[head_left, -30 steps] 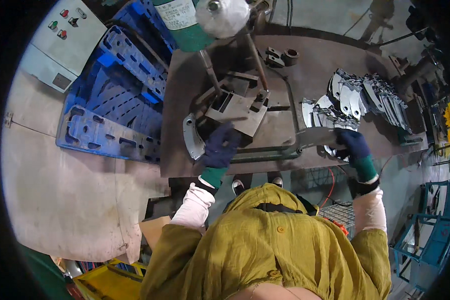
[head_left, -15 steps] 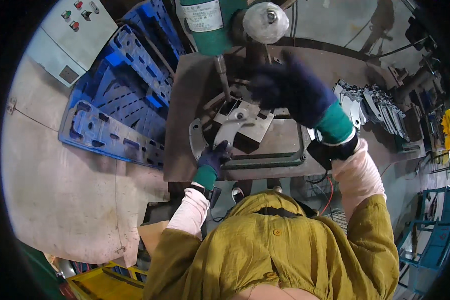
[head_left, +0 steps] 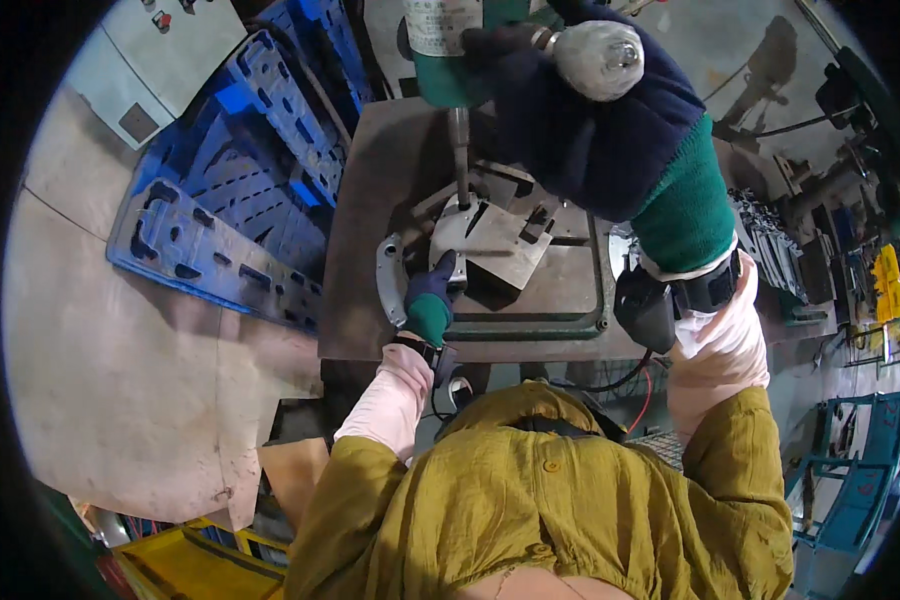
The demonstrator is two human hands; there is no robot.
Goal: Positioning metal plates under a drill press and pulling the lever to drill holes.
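Plate point(head_left: 445, 238) of curved grey metal beside a metal block point(head_left: 505, 248), beneath a vertical spindle point(head_left: 460, 150), gloved left hand point(head_left: 433, 284) gripping its near end, gloved right hand point(head_left: 600, 135) raised at a plastic-wrapped knob point(head_left: 600, 60), its grip impossible to tell, second curved piece point(head_left: 390, 280) lying left on the brown table point(head_left: 355, 220).

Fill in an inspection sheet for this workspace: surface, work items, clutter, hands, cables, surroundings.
Surface: brown table, scuffed-looking.
Work items: curved metal plate at the steel block, its far end beneath the green machine's rod.
Clutter: loose curved piece at left; metal parts pile at right, partly hidden.
Hands: left hand gloved, fingers on the plate; right hand gloved, raised by the wrapped knob, grip unclear.
Cables: black cable near the right forearm.
Surroundings: blue pallets at left.
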